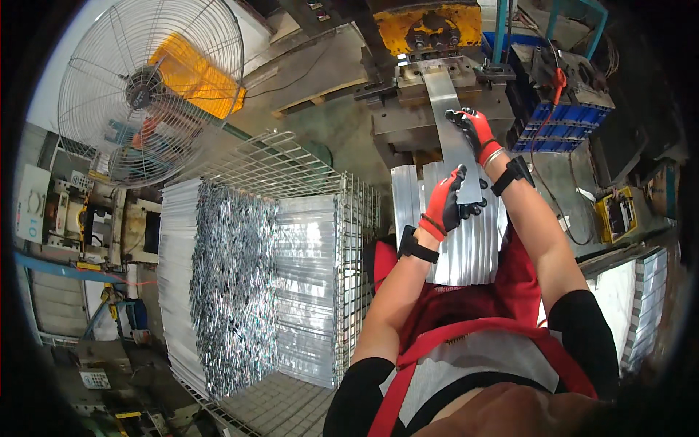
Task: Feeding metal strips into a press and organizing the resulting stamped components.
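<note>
A long flat sheet-metal strip slopes from the die of a press toward me, its far end lying in the die block. My left hand, in a red and black glove, is closed around the strip's near end. Farther up, my right hand, gloved the same way, grips the strip's right edge with fingers over its top. Beneath the strip, a stack of similar metal strips lies over my lap, partly hidden by my left hand.
On the left, a wire cage holds dense stacks of metal strips. A large round fan stands behind it. The press's yellow body rises ahead. Blue crates with tools and a cable stand right, near a yellow bin.
</note>
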A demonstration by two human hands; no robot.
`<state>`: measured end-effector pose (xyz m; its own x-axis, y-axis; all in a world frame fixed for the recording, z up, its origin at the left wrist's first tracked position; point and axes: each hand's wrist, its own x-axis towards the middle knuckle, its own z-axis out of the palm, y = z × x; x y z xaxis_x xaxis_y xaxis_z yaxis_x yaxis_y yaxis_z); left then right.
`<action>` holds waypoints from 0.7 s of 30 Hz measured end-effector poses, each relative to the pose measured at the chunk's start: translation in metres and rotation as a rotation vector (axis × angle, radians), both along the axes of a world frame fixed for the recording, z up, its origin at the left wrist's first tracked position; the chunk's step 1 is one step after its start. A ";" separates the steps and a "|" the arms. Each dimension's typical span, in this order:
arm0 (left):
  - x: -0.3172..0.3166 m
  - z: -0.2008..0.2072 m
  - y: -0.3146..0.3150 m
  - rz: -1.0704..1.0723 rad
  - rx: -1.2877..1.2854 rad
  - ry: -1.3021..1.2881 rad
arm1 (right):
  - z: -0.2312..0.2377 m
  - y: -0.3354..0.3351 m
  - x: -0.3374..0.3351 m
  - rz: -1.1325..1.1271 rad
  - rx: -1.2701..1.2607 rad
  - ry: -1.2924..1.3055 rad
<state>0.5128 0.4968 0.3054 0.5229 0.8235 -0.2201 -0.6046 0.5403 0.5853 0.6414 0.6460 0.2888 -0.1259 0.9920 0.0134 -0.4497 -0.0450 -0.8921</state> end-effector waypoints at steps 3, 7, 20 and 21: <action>0.000 -0.001 0.001 0.008 -0.033 0.020 | -0.002 -0.001 0.000 -0.019 -0.031 -0.024; -0.003 -0.010 0.005 -0.027 0.005 -0.056 | -0.004 0.003 -0.002 -0.002 0.019 0.051; 0.000 -0.023 0.007 0.010 -0.048 -0.019 | -0.013 0.008 0.000 -0.064 -0.037 -0.223; 0.000 -0.022 0.006 0.031 -0.043 0.003 | -0.013 0.008 -0.001 -0.059 -0.053 -0.182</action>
